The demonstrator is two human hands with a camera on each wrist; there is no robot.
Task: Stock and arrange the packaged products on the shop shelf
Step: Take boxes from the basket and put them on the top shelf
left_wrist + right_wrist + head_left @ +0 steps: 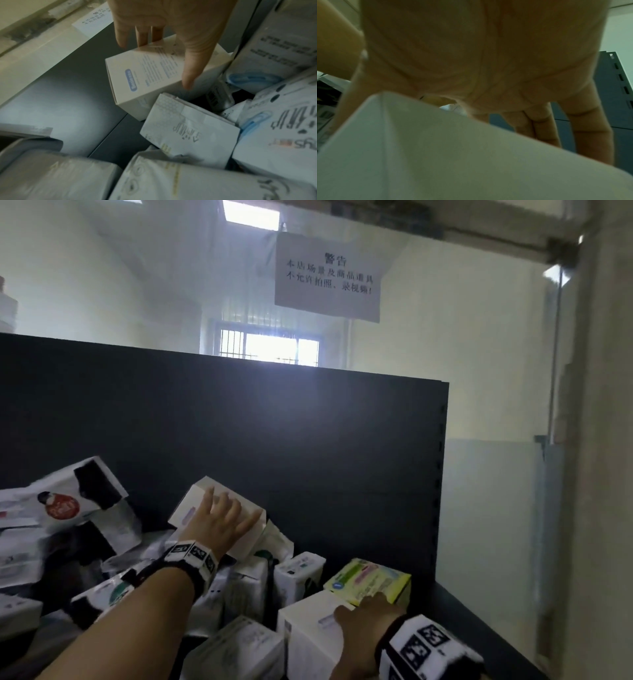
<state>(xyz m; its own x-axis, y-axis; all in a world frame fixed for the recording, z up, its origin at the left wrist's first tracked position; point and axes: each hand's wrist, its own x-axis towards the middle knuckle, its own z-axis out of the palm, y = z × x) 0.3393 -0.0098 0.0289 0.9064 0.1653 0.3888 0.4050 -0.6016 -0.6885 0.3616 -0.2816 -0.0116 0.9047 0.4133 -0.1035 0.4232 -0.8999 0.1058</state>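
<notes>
A dark shelf [459, 607] holds a jumble of packaged goods. My left hand [233, 510] grips a tilted white box [202, 496] above the pile; in the left wrist view the thumb [190, 75] lies on the printed face of this box [150, 75] and the fingers [142, 39] reach round its far side. My right hand [366, 609] grips a second white box [308, 635] from above, near the front. In the right wrist view its fingers [589, 128] hang over the far edge of that box [436, 155]. A yellow-green box [370, 577] sits right behind it.
Black-and-white soft packs [68, 501] are heaped on the left, and small white cartons [298, 573] stand mid-shelf. The shelf's dark back panel [274, 440] rises behind. Bare shelf deck shows at the right. A paper notice [329, 278] hangs overhead.
</notes>
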